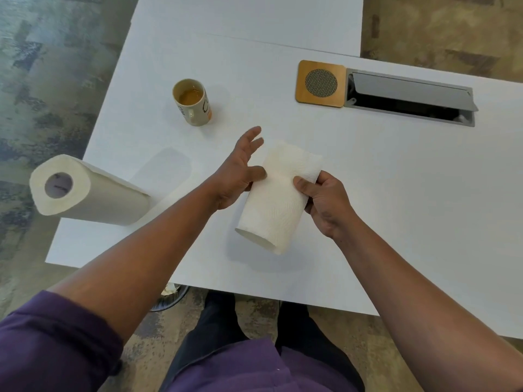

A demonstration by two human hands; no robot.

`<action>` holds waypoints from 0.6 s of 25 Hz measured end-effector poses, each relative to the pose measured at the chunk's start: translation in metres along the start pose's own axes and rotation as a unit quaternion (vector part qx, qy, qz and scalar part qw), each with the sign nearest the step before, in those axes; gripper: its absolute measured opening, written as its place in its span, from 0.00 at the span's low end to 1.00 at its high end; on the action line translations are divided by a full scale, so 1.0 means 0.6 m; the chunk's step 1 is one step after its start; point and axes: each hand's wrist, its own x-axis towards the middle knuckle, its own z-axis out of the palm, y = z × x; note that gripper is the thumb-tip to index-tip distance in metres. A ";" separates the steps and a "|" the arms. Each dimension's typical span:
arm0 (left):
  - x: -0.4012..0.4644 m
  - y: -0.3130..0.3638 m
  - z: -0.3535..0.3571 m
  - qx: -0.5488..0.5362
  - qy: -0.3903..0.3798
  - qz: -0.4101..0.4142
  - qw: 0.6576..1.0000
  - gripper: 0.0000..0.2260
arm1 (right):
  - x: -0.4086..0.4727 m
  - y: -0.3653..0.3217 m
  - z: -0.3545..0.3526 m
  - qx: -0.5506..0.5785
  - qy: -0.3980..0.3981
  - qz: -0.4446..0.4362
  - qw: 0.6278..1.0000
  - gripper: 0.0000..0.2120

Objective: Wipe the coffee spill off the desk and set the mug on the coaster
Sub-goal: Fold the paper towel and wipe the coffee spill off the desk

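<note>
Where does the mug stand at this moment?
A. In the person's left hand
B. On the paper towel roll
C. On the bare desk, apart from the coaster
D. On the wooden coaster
C: the mug stands on the white desk, well to the left of the wooden coaster, which carries nothing, and neither hand touches it.
</note>
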 end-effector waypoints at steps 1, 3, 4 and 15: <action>-0.002 -0.006 0.002 -0.010 0.011 -0.017 1.000 0.33 | 0.002 0.000 -0.001 0.009 0.010 -0.003 1.000 0.11; -0.008 -0.023 0.008 -0.015 0.021 -0.034 0.999 0.22 | 0.007 -0.002 -0.004 0.021 0.035 -0.014 0.999 0.11; -0.011 -0.033 0.008 -0.006 0.022 -0.029 0.999 0.16 | 0.010 -0.003 -0.005 0.022 0.048 -0.020 0.998 0.10; -0.049 -0.038 -0.031 0.027 -0.157 -0.095 0.983 0.31 | 0.030 -0.006 -0.016 0.021 0.095 -0.028 0.995 0.07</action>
